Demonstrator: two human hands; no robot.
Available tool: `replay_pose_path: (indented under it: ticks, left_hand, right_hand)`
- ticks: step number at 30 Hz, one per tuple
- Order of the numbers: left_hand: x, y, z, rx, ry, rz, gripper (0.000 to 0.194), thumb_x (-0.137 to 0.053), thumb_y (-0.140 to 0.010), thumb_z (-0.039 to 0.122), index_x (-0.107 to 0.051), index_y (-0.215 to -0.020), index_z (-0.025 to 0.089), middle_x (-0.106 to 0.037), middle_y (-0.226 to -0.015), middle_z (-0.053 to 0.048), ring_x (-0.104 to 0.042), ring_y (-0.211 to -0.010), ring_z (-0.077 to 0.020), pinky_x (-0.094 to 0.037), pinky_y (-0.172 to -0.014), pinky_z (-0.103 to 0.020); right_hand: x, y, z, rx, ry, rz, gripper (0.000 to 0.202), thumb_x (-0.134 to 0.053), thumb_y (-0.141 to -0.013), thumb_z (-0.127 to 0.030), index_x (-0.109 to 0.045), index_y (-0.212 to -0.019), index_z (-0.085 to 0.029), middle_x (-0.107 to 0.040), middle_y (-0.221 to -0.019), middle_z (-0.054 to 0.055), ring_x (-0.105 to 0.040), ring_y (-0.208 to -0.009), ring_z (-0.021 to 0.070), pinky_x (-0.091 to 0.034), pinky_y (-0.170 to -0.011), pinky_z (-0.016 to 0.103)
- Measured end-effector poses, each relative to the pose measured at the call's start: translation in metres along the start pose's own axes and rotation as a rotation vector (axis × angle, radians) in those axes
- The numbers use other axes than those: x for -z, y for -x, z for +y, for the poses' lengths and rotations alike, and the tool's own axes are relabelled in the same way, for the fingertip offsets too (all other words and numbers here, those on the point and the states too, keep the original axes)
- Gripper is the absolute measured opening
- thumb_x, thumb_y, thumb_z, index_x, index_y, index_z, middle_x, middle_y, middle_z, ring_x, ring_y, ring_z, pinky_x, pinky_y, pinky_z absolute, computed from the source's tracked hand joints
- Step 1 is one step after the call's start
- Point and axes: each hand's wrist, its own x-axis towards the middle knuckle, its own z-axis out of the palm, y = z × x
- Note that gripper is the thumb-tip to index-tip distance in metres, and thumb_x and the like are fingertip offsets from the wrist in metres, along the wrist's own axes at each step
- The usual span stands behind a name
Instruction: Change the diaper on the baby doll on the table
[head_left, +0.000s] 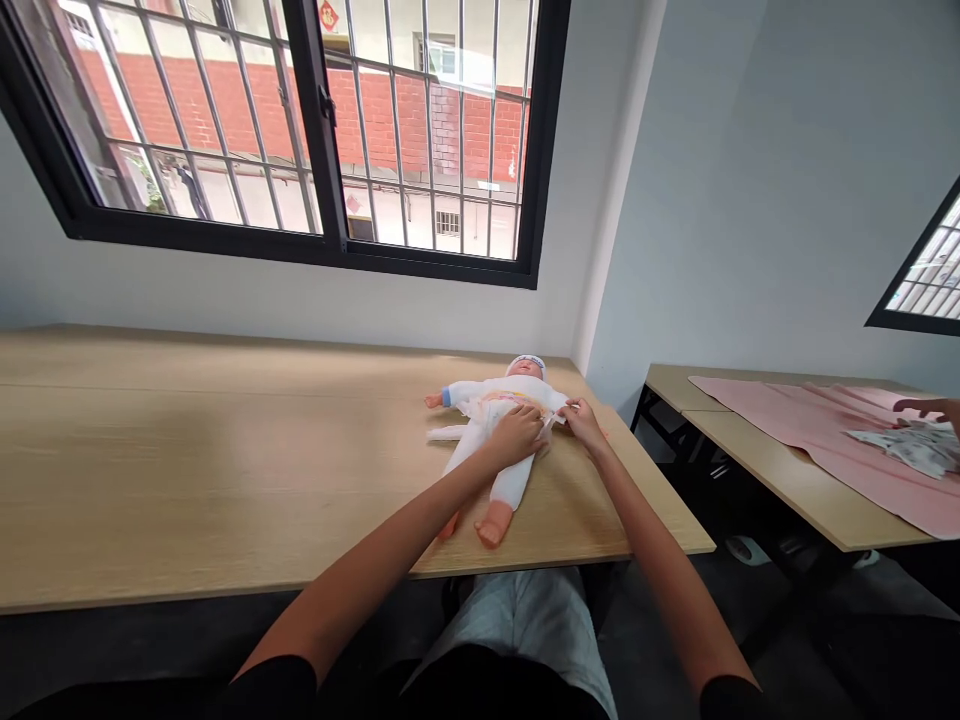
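Observation:
A baby doll (513, 488) in white clothes and a white cap lies on its back on the wooden table (187, 460), head toward the wall, bare feet toward me. My left hand (517, 435) rests across its belly, fingers laid over the cloth. Beside the doll's arm on the right, my right hand (583, 422) is closed in a pinch on the edge of its white garment. Sheer ruffled fabric with a coloured print shows around the waist, partly hidden by my left hand. A white strip of cloth (448, 433) sticks out to the left.
To the right, across a gap, stands another table (750, 440) with a pink sheet (810, 430) over it. A co-worker's hand (926, 408) reaches over a crumpled patterned cloth (919, 447) there. A barred window (330, 130) is in the wall behind my table.

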Motion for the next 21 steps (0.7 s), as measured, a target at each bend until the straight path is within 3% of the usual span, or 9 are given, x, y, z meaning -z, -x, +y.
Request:
replay_pose_path:
  ticks: [4,6,8,11,15,21]
  left_hand:
    - [-0.002,0.0,-0.002,-0.03,-0.005,0.002,0.025,-0.061,-0.091,0.029,-0.071,-0.107,0.013,-0.07,-0.11,-0.012,-0.061,-0.111,-0.0268,-0.045,-0.101,-0.038]
    - [-0.004,-0.001,0.0,-0.05,-0.03,0.008,0.026,-0.063,-0.09,0.03,-0.071,-0.106,0.012,-0.069,-0.112,-0.013,-0.061,-0.112,-0.0266,-0.046,-0.101,-0.038]
    - [-0.008,-0.002,0.004,-0.069,-0.073,0.012,0.025,-0.062,-0.091,0.029,-0.072,-0.103,0.009,-0.069,-0.112,-0.015,-0.06,-0.113,-0.0271,-0.046,-0.102,-0.038]
    - [-0.017,-0.003,0.01,-0.076,-0.183,0.021,0.023,-0.055,-0.093,0.019,-0.073,-0.101,0.007,-0.07,-0.105,-0.018,-0.061,-0.113,-0.0283,-0.044,-0.103,-0.039]
    - [-0.024,-0.004,0.016,-0.098,-0.32,0.032,0.029,-0.047,-0.092,0.005,-0.074,-0.102,0.006,-0.072,-0.102,-0.017,-0.064,-0.11,-0.0278,-0.043,-0.103,-0.04]
    - [-0.021,-0.006,0.019,-0.104,-0.281,-0.05,0.029,-0.048,-0.092,0.005,-0.076,-0.097,0.008,-0.072,-0.096,-0.015,-0.066,-0.1,-0.0263,-0.046,-0.1,-0.04]
  right_hand:
    - [-0.01,-0.014,-0.008,-0.022,0.023,0.141,0.028,-0.061,-0.065,-0.016,-0.046,-0.088,-0.023,-0.06,-0.07,-0.005,-0.06,-0.064,0.0125,-0.048,-0.06,0.022]
    - [-0.015,-0.018,-0.007,0.025,0.065,0.1,0.028,-0.06,-0.066,-0.016,-0.045,-0.088,-0.023,-0.059,-0.069,-0.006,-0.059,-0.063,0.0126,-0.048,-0.059,0.022]
    - [-0.02,-0.021,-0.005,0.09,0.143,-0.023,0.029,-0.059,-0.065,-0.016,-0.046,-0.09,-0.023,-0.059,-0.066,-0.006,-0.059,-0.061,0.013,-0.046,-0.058,0.022]
    - [-0.029,-0.025,-0.005,0.121,0.279,-0.138,0.032,-0.059,-0.063,-0.016,-0.048,-0.092,-0.022,-0.059,-0.065,-0.006,-0.059,-0.06,0.014,-0.046,-0.058,0.023]
    - [-0.037,-0.031,-0.01,0.1,0.384,-0.08,0.03,-0.06,-0.062,-0.016,-0.05,-0.09,-0.022,-0.059,-0.068,-0.005,-0.062,-0.063,0.0152,-0.049,-0.059,0.025]
    - [-0.045,-0.039,-0.016,0.085,0.489,-0.082,0.028,-0.061,-0.061,-0.011,-0.055,-0.087,-0.021,-0.062,-0.068,-0.004,-0.065,-0.065,0.016,-0.053,-0.06,0.025]
